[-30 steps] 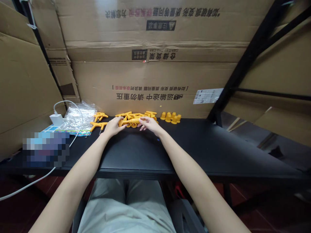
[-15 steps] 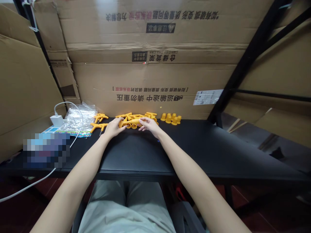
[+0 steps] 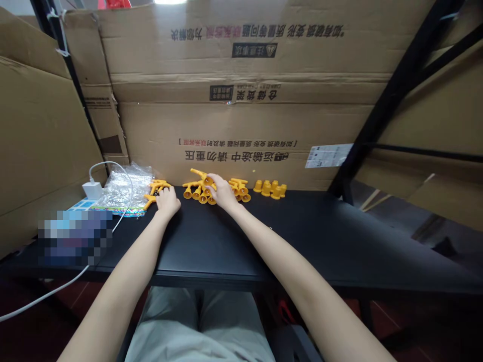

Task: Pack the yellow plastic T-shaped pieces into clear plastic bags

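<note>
My right hand [image 3: 223,192] is closed on a yellow plastic piece with a bar end and a flared cup [image 3: 203,176], raised slightly above a row of similar pieces. Those yellow cup-ended pieces [image 3: 196,193] lie bunched on the black table, their round openings facing me; my right hand hides some of them. Further left, my left hand [image 3: 168,202] has its fingers curled over the end of a yellow forked piece [image 3: 150,201]. Another yellow forked piece [image 3: 160,183] lies just behind it. The fingertips of my left hand are partly hidden.
Several yellow stepped caps [image 3: 266,188] stand to the right of the bunch. At left are clear plastic bags [image 3: 123,188], a white charger [image 3: 92,190] with its cable, and a blurred-out item [image 3: 75,236]. A cardboard wall [image 3: 241,120] rises behind the black table [image 3: 302,236].
My hands have moved apart. The left has gone from the yellow piece both hands were at to the forked pieces; the right now holds a cup-ended piece up. The view has shifted slightly.
</note>
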Demonstrator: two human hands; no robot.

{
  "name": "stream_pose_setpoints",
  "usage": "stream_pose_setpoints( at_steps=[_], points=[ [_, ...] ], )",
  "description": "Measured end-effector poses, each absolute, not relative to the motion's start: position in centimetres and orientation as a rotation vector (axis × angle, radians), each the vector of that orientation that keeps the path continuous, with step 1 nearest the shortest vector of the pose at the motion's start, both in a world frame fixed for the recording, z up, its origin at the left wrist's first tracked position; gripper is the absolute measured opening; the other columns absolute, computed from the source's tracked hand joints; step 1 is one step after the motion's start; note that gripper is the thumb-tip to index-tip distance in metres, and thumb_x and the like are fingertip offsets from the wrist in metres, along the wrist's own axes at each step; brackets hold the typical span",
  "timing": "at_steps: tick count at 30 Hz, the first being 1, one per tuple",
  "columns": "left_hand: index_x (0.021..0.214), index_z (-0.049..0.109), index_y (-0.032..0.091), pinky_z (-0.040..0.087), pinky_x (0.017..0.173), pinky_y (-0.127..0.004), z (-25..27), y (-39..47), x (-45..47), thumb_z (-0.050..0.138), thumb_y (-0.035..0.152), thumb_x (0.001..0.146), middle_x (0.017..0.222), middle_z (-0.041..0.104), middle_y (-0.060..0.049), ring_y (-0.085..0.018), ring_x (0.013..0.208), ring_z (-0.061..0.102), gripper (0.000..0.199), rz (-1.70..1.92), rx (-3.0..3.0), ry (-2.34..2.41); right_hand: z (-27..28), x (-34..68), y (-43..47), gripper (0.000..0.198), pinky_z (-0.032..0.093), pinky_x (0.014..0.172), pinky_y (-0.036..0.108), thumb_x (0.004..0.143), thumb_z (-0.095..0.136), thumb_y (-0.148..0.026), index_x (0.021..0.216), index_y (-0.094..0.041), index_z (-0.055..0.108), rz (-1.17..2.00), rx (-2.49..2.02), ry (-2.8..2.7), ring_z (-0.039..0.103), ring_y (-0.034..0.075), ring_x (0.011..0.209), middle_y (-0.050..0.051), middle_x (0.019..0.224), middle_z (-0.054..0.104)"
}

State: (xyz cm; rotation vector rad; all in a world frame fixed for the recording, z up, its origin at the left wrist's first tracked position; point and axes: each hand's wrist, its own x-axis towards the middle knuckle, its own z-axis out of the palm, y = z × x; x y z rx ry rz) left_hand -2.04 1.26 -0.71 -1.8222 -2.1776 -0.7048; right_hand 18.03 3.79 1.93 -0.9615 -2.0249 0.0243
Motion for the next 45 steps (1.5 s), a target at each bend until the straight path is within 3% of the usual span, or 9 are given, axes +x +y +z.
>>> stream_pose_setpoints(
  at_steps=[7,15,21,28,32,37,42,45],
  points=[
    [0.104,0.059,0.016,0.047,0.077,-0.049,-1.9,2.5,-3.1,0.054,0.018,0.069,0.112,0.059,-0.021,-0.036,0.105,0.054,0.036,-0.481,-1.822,-2.32,0.6,15.3,4.8,0.036,0.033,0.093,0.044,0.089,0.039,-0.012,0.121,-0.019,0.053,-0.362,-1.159,-2.319,0.055,0.026,0.106,0.012,0.126,0.058],
    [0.105,0.06,0.014,0.047,0.079,-0.041,-1.6,2.2,-3.1,0.051,0.015,0.07,0.112,0.058,-0.021,-0.033,0.106,0.055,0.036,-0.422,-1.919,-2.318,-0.1,13.8,5.2,0.037,0.023,0.104,0.052,0.088,0.042,-0.016,0.122,-0.022,0.055,-0.308,-1.255,-2.32,0.051,0.026,0.115,0.009,0.129,0.057],
    [0.106,0.06,0.013,0.046,0.084,-0.035,-1.1,2.2,-2.7,0.05,0.011,0.073,0.109,0.059,-0.019,-0.029,0.105,0.058,0.034,-0.438,-2.01,-2.299,-0.2,15.0,4.5,0.04,0.027,0.102,0.053,0.089,0.041,-0.023,0.127,-0.021,0.051,-0.357,-1.175,-2.279,0.046,0.026,0.121,0.012,0.138,0.047],
    [0.111,0.06,0.011,0.041,0.093,-0.029,-0.1,1.5,-1.8,0.051,0.009,0.075,0.118,0.056,-0.016,-0.025,0.113,0.052,0.037,-0.302,-2.074,-2.344,1.5,22.2,5.9,0.039,0.032,0.097,0.043,0.084,0.04,-0.016,0.12,-0.013,0.056,-0.482,-1.15,-1.983,0.047,0.026,0.118,0.015,0.133,0.051],
    [0.117,0.057,0.014,0.038,0.097,-0.038,-0.3,1.1,-1.5,0.045,0.022,0.082,0.125,0.053,-0.017,-0.031,0.122,0.043,0.038,-0.235,-2.021,-2.34,0.9,28.5,6.9,0.037,0.034,0.094,0.042,0.08,0.039,-0.015,0.113,-0.013,0.057,-0.402,-1.422,-1.611,0.046,0.027,0.116,0.016,0.129,0.051],
    [0.132,0.043,0.015,0.026,0.103,-0.051,-0.9,1.1,-1.3,0.045,0.038,0.082,0.142,0.036,-0.02,-0.037,0.136,0.022,0.055,-0.268,-1.897,-2.379,-2.3,35.0,7.1,0.028,0.037,0.091,0.042,0.076,0.041,-0.015,0.096,-0.015,0.06,-0.13,-1.86,-1.004,0.044,0.028,0.114,0.015,0.122,0.05],
    [0.128,0.046,0.017,0.032,0.097,-0.051,-0.8,1.0,-1.4,0.042,0.042,0.083,0.131,0.049,-0.02,-0.035,0.12,0.044,0.052,-0.214,-1.921,-2.457,-4.0,37.2,7.8,0.025,0.039,0.093,0.039,0.078,0.044,-0.019,0.088,-0.018,0.067,0.162,-2.072,-0.974,0.046,0.027,0.113,0.011,0.118,0.055],
    [0.126,0.049,0.019,0.033,0.096,-0.049,-0.5,0.9,-1.5,0.039,0.034,0.085,0.126,0.052,-0.018,-0.032,0.117,0.047,0.045,-0.211,-1.963,-2.418,-4.0,37.2,8.3,0.027,0.035,0.098,0.042,0.076,0.049,-0.019,0.091,-0.023,0.07,0.179,-2.103,-1.125,0.046,0.027,0.116,0.007,0.122,0.056]
  ],
)
